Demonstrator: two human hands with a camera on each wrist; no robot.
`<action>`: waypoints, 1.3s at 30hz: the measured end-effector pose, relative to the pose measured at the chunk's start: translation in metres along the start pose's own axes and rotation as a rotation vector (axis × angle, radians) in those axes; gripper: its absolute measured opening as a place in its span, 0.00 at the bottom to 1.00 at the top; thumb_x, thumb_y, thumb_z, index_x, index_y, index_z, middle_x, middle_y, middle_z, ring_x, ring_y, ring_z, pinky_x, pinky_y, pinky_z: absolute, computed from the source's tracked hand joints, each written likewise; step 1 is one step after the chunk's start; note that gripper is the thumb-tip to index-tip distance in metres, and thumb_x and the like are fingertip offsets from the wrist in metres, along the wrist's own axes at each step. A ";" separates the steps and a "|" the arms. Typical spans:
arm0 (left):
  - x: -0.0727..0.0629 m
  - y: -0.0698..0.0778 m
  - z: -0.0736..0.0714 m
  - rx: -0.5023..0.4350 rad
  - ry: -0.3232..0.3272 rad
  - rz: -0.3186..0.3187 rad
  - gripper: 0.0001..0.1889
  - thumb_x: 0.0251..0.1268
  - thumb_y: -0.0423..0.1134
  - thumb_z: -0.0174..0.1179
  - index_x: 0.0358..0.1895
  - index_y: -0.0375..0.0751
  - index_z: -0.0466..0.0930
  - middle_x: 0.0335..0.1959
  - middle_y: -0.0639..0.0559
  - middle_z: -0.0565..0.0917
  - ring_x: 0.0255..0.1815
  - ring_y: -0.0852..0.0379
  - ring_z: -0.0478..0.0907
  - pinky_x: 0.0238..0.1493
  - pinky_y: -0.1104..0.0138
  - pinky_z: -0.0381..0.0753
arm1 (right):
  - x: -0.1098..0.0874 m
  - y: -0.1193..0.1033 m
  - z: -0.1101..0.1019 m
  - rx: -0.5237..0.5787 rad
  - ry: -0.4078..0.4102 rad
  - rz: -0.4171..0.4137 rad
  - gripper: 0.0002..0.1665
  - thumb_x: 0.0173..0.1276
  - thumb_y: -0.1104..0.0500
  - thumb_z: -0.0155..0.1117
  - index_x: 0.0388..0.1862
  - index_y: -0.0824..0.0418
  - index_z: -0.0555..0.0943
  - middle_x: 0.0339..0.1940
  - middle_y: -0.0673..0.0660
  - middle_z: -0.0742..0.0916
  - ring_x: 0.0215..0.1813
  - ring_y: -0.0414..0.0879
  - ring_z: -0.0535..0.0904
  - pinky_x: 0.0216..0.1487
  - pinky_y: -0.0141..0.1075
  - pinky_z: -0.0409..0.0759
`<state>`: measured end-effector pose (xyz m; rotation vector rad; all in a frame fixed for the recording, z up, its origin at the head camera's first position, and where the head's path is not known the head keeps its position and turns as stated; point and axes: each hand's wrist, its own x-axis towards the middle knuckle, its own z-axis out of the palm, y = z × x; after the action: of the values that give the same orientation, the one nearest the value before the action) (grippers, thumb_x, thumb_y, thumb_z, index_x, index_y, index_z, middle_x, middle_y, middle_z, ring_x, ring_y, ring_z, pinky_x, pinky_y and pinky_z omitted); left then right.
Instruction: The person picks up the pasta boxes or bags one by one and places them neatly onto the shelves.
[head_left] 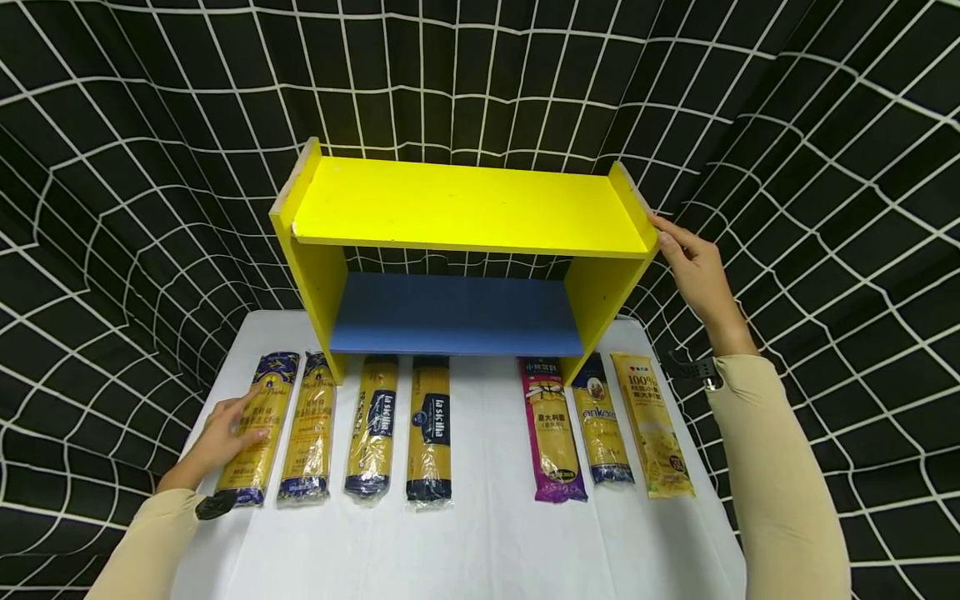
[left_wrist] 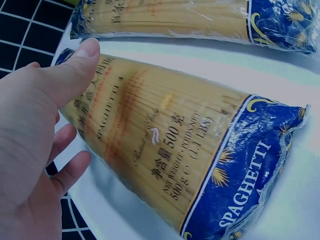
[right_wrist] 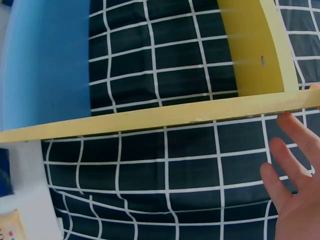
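Evidently, the left hand (head_left: 222, 435) lay with its fingers loosely extended over the leftmost spaghetti packet (left_wrist: 170, 140), not clenched; how firmly it pressed could not be told. That packet, a long flat sleeve of clear crinkled plastic with navy ends and straight golden strands showing through, lay at the left of the white tablecloth (head_left: 487, 508). The right hand (head_left: 699, 275), ungrasping and with fingers spread, rested its fingertips against the upper outer edge of the shelf unit (head_left: 472, 204). The unit was boxy and open-fronted, its top board and side panels smooth yellow, its lower board (head_left: 457, 312) matte blue.

Beside the first packet lay a matching spaghetti packet (head_left: 309, 425), then two La Sicilia pasta packets (head_left: 372, 429) with dark labels. To the right of a gap lay a magenta-edged pasta packet (head_left: 553, 429), an Ankara-style blue-and-gold packet (head_left: 602, 429) and a pale yellow "100%" packet (head_left: 652, 425).

In the head view, the foot of the unit's right panel stood across the gap between the magenta-edged and blue-and-gold packets, near their upper ends. Black cloth with a wavy white grid (head_left: 450, 75) hung behind and around.
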<state>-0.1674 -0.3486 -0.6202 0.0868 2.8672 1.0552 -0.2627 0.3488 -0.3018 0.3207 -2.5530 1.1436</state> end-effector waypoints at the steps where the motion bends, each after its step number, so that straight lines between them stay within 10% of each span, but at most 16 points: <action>1: 0.000 -0.002 0.001 0.004 -0.002 -0.004 0.47 0.62 0.42 0.68 0.79 0.42 0.48 0.67 0.20 0.57 0.57 0.26 0.65 0.54 0.32 0.69 | 0.000 0.000 0.000 -0.002 0.001 -0.002 0.25 0.80 0.50 0.48 0.72 0.52 0.71 0.72 0.60 0.75 0.60 0.27 0.75 0.61 0.23 0.76; 28: 0.010 -0.002 -0.001 0.129 -0.075 -0.072 0.54 0.49 0.46 0.75 0.76 0.33 0.52 0.55 0.13 0.68 0.53 0.23 0.69 0.52 0.36 0.74 | 0.001 0.001 0.003 -0.037 0.035 0.012 0.25 0.81 0.50 0.46 0.72 0.50 0.71 0.71 0.62 0.76 0.61 0.27 0.73 0.69 0.36 0.74; 39: 0.017 0.004 -0.008 0.144 -0.110 -0.082 0.55 0.46 0.44 0.78 0.76 0.34 0.52 0.65 0.15 0.64 0.59 0.16 0.68 0.53 0.35 0.74 | 0.002 0.001 0.003 -0.015 0.026 0.016 0.25 0.81 0.50 0.45 0.73 0.49 0.71 0.72 0.60 0.76 0.64 0.30 0.73 0.71 0.38 0.72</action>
<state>-0.1850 -0.3490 -0.6125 0.0355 2.8167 0.8034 -0.2653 0.3470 -0.3041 0.2802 -2.5446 1.1271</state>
